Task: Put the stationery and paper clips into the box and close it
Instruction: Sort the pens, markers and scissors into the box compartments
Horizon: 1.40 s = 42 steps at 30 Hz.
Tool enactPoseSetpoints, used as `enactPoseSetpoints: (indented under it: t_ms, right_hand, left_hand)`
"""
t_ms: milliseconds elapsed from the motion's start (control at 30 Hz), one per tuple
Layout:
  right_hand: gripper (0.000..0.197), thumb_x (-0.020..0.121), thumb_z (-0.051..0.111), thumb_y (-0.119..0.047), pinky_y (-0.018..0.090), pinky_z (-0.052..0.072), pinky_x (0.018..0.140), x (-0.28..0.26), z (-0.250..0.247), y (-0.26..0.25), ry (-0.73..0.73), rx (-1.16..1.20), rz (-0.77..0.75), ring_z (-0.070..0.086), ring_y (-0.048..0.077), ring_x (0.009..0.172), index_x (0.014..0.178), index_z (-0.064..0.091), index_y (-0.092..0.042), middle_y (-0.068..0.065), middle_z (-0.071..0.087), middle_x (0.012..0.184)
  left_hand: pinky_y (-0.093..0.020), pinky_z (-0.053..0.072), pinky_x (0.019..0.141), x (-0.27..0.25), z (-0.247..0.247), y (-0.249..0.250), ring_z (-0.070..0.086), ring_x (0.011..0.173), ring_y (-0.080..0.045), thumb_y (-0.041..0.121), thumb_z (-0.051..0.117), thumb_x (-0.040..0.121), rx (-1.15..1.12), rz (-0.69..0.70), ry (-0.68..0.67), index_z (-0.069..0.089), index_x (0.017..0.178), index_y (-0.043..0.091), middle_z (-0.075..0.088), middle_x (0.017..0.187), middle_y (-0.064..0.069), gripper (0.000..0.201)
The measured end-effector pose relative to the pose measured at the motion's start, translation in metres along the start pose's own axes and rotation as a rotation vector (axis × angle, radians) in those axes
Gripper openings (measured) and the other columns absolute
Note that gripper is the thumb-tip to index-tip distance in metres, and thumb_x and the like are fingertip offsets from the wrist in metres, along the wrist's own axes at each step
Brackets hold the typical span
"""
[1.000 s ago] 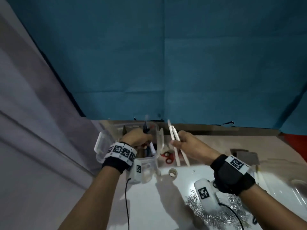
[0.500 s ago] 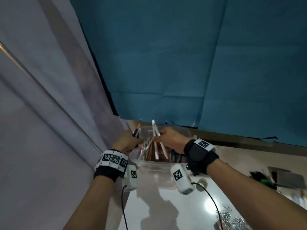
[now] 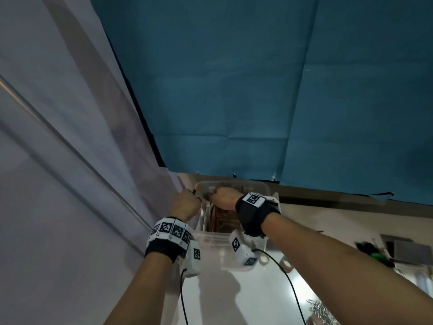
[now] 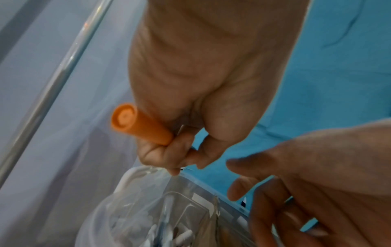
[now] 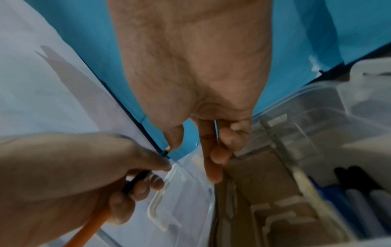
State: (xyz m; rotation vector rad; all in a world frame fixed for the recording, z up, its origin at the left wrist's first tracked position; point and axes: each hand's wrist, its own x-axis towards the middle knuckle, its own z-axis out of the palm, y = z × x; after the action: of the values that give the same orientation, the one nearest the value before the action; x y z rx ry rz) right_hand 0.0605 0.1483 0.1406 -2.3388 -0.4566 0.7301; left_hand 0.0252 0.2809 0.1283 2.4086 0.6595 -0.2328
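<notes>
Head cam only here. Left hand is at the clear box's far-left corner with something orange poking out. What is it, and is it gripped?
Observer: The left wrist view shows the left hand gripping an orange-capped pen. Its fingers are curled round the barrel and the cap end sticks out.
Operator: Is the right hand holding anything? The back of the hand blocks it for me.
Observer: No. In the right wrist view the right hand is empty, with its fingers loosely straight. The fingertips are over a brown cardboard insert inside the box.
Operator: Anything else in there?
Observer: Dark and blue markers lie beside the insert, seen in the right wrist view.
</notes>
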Motion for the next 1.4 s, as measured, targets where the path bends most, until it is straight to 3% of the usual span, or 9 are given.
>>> enactPoseSetpoints:
  t_ms: [167,367,500,600,767,967,1100,1233,1400]
  right_hand:
    - [0.032,0.098,0.05,-0.036,0.018,0.034,0.039,-0.019,-0.032,0.031,-0.054,-0.076,-0.005,0.045,0.011,0.034,0.087,0.064,-0.009,0.007,0.062,0.061]
    - [0.027,0.098,0.056,-0.022,0.023,0.034,0.041,-0.059,-0.075,0.09,-0.066,0.113,-0.027,0.05,0.018,0.046,0.098,0.063,0.004,0.022,0.071,0.079]
    - [0.03,0.098,0.058,-0.021,0.022,0.034,0.041,-0.099,-0.116,0.133,0.032,0.166,0.029,0.049,0.024,0.051,0.105,0.064,0.007,0.021,0.071,0.075]
    - [0.025,0.098,0.058,-0.023,0.02,0.033,0.037,-0.126,-0.147,0.173,0.102,0.219,0.073,0.046,0.022,0.046,0.1,0.063,0.002,0.019,0.069,0.073]
    - [0.02,0.096,0.06,-0.02,0.025,0.04,0.044,-0.171,-0.169,0.254,0.161,0.176,0.227,0.052,0.019,0.044,0.088,0.065,-0.003,0.017,0.071,0.071]
    - [0.004,0.093,0.063,-0.01,0.019,0.039,0.037,-0.203,-0.122,0.342,0.105,0.084,0.473,0.054,0.005,0.037,0.091,0.065,-0.008,0.003,0.064,0.064]
    - [0.016,0.087,0.062,-0.007,0.021,0.043,0.052,-0.197,-0.087,0.375,0.216,-0.042,0.539,0.063,0.023,0.069,0.098,0.07,0.002,0.011,0.067,0.081]
    - [0.015,0.087,0.061,-0.005,0.036,0.052,0.078,-0.196,-0.064,0.389,0.336,-0.157,0.543,0.066,0.034,0.096,0.101,0.065,-0.002,0.018,0.067,0.105]
    - [0.026,0.086,0.062,-0.005,0.038,0.05,0.077,-0.198,-0.044,0.401,0.383,-0.145,0.529,0.062,0.038,0.098,0.113,0.06,-0.003,0.019,0.063,0.109]
  left_hand:
    - [-0.036,0.051,0.083,-0.006,0.007,0.01,0.062,0.111,-0.035,0.009,0.044,0.099,0.103,0.01,-0.022,0.055,0.123,-0.001,0.062,0.122,-0.018,0.028]
    - [-0.035,0.042,0.102,-0.029,0.019,0.042,0.054,0.126,-0.033,0.012,0.041,0.105,0.367,0.144,-0.138,0.055,0.132,-0.003,0.056,0.138,-0.02,0.034]
    - [-0.039,0.05,0.082,-0.048,0.022,0.097,0.062,0.107,-0.038,0.007,0.048,0.097,0.294,0.291,-0.056,0.065,0.107,-0.004,0.065,0.119,-0.024,0.023]
    - [-0.044,0.055,0.087,-0.067,0.055,0.149,0.067,0.1,-0.038,0.015,0.052,0.096,0.138,0.453,-0.054,0.071,0.099,0.003,0.072,0.105,-0.024,0.023]
    - [-0.031,0.057,0.069,-0.122,0.151,0.211,0.074,0.065,-0.019,0.022,0.058,0.098,-0.077,0.583,-0.377,0.073,0.088,0.012,0.075,0.068,-0.007,0.02]
    - [-0.036,0.061,0.067,-0.148,0.283,0.204,0.07,0.058,-0.018,0.019,0.056,0.099,0.059,0.458,-0.616,0.068,0.075,0.009,0.073,0.064,-0.005,0.028]
    - [-0.024,0.05,0.047,-0.149,0.343,0.189,0.063,0.052,-0.012,0.014,0.055,0.099,0.108,0.345,-0.573,0.063,0.082,0.007,0.07,0.074,-0.006,0.019]
    - [-0.039,0.061,0.07,-0.147,0.378,0.192,0.07,0.082,-0.028,0.022,0.055,0.097,0.101,0.278,-0.497,0.064,0.098,0.006,0.067,0.104,-0.015,0.018]
    - [-0.037,0.055,0.074,-0.153,0.391,0.204,0.065,0.088,-0.032,0.027,0.059,0.092,0.108,0.242,-0.452,0.059,0.097,0.016,0.066,0.101,-0.009,0.011]
